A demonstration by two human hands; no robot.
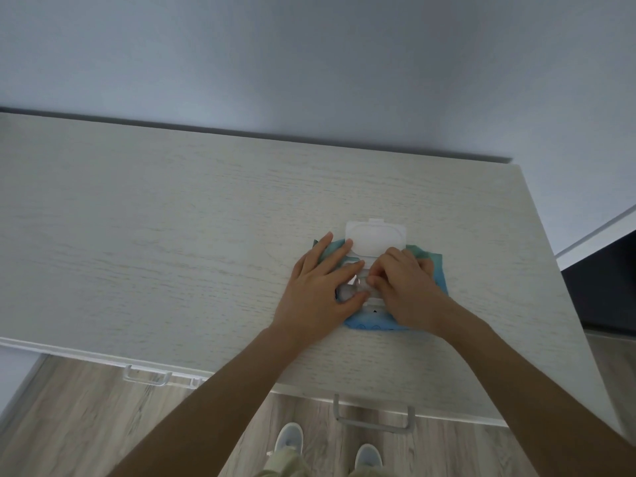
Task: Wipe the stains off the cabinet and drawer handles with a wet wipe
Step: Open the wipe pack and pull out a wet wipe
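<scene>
— So where was the wipes pack [434, 266]?
— Near the surface's [172, 235] front-right edge, lid [375, 237] open. My left hand [321, 287] pressed it flat; my right hand [402, 287] pinched a wipe [358, 282].

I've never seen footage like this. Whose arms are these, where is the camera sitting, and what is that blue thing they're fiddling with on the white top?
There is no machine here: these are a person's two bare arms, filmed by a camera worn on the head and looking down, which is why shoes show at the bottom.

On the pale cabinet top lies a blue wet wipe pack with its white lid flipped open. The left hand rests on the pack, steadying it. The right hand has curled fingers at the opening, apparently pinching a wipe, though that is hard to see.

Below the front edge stick out two handles, the things to be cleaned.
</scene>
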